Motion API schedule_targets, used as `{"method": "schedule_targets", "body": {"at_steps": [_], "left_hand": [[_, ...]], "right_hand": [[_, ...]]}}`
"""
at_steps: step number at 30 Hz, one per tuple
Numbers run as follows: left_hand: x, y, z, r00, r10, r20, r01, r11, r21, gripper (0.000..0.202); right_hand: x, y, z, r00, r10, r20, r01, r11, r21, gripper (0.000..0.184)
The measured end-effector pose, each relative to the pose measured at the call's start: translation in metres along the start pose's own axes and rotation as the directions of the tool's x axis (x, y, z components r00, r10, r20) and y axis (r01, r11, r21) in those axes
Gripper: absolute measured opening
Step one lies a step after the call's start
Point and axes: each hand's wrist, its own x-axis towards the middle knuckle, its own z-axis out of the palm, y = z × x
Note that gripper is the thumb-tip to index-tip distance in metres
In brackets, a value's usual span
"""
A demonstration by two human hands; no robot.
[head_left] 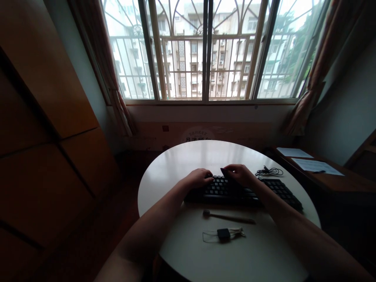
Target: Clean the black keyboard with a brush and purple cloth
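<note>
A black keyboard [279,190] lies across a round white table [188,156]. My left hand [197,178] rests on its far left end with the fingers curled down onto the keys. My right hand [240,173] sits just right of it on the far edge, fingers bent and pinched together around something small and dark that I cannot make out. The two hands are a few key-widths apart.
A small brush with a wooden handle [227,216] lies in front of the keyboard. Nearer me is a wire tool with a black grip [223,234]. A coiled cable [268,171] lies behind the keyboard. A side desk with papers [315,166] stands at the right, a barred window [205,51] ahead.
</note>
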Motion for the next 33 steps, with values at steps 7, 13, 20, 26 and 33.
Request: {"method": "schedule_targets", "body": {"at_steps": [7,13,20,26,33], "left_hand": [[0.001,-0.003,0.002,1.0,0.011,0.005,-0.01,1.0,-0.002,0.035],[0.003,-0.006,0.005,1.0,0.011,-0.013,-0.011,1.0,0.003,0.034],[0.003,-0.009,0.007,1.0,0.009,-0.011,-0.009,1.0,0.013,0.034],[0.003,-0.005,0.004,1.0,-0.004,0.009,0.004,1.0,0.008,0.034],[0.002,-0.004,0.003,1.0,-0.011,0.0,0.011,1.0,0.005,0.034]], "right_hand": [[0.003,-0.003,-0.01,0.96,-0.178,-0.214,0.164,0.983,-0.084,0.029],[0.001,-0.022,-0.029,0.95,-0.034,-0.31,0.074,0.99,0.117,0.037],[-0.009,-0.041,-0.055,0.981,0.127,-0.147,-0.014,0.801,0.599,0.037],[-0.012,-0.036,-0.072,0.984,0.154,-0.094,-0.067,0.793,0.605,0.032],[-0.012,-0.033,-0.053,0.993,0.022,0.116,-0.068,0.909,0.41,0.011]]}}
